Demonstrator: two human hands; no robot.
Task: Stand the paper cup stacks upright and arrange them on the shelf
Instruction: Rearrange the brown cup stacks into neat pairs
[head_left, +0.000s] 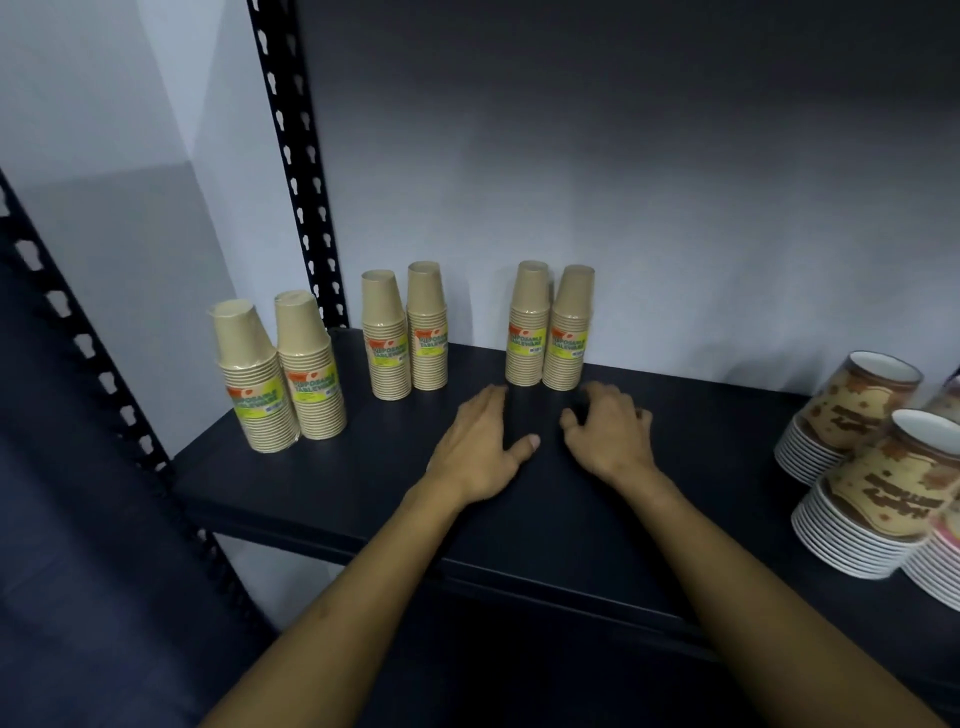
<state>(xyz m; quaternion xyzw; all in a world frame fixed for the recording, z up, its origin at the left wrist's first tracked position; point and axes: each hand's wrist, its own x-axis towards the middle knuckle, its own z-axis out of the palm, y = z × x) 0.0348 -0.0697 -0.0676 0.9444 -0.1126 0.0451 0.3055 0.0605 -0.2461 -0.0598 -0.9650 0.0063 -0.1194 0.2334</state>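
Three twin packs of brown paper cups stand upright on the dark shelf, each with a yellow-green label. One pack stands at the front left, a second beside the black post, a third against the back wall. My left hand hovers just in front of the third pack, fingers relaxed, holding nothing. My right hand is beside it with loosely curled fingers, also holding nothing. Neither hand touches a pack.
Stacks of white-rimmed patterned cups fill the shelf's right end. A black perforated upright post rises at the back left and another at the front left. A pale wall closes the back.
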